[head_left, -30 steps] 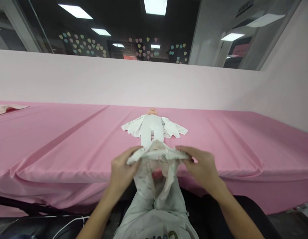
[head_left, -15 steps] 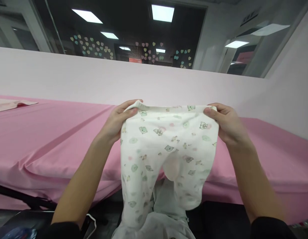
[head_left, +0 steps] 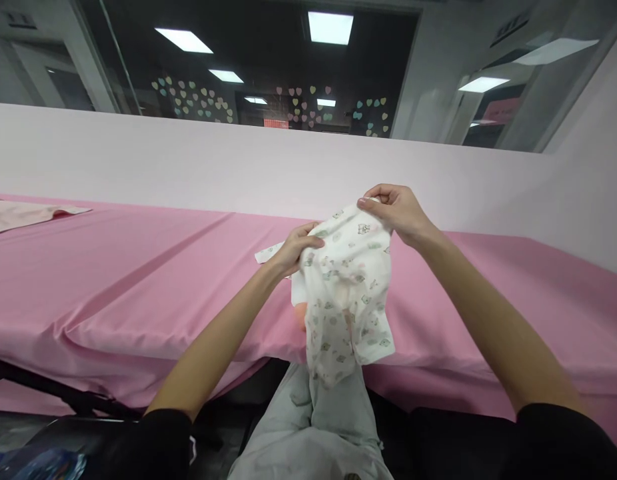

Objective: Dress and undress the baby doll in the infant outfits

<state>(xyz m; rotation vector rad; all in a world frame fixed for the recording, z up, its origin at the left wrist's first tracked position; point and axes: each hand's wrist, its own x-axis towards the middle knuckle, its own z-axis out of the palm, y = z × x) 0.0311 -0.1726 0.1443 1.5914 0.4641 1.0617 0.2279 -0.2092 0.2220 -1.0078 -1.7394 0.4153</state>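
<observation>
A pair of small white baby pants [head_left: 351, 273] with a green and pink animal print hangs between my hands, over the front edge of the pink-covered table. My left hand [head_left: 297, 248] pinches the cloth on its left side. Higher up, my right hand [head_left: 396, 210] grips the waistband corner between thumb and fingers. The legs dangle downward, partly overlapping. Behind my left hand, a white printed piece of cloth [head_left: 268, 253] shows on the table. A small orange patch [head_left: 301, 315] peeks out beside the pants; what it belongs to is hidden.
The pink tablecloth [head_left: 153, 280] has creases and hangs over the front edge. A pale pink cloth [head_left: 28, 215] lies at the far left. Behind the table stands a white wall [head_left: 188, 163] below a dark window. My legs [head_left: 333, 413] are under the table's edge.
My hands have come closer together, with the left moving right and slightly down. The stretched waistband is now slack and tilted, and the pants are bunched. Cloth behind them has come into view.
</observation>
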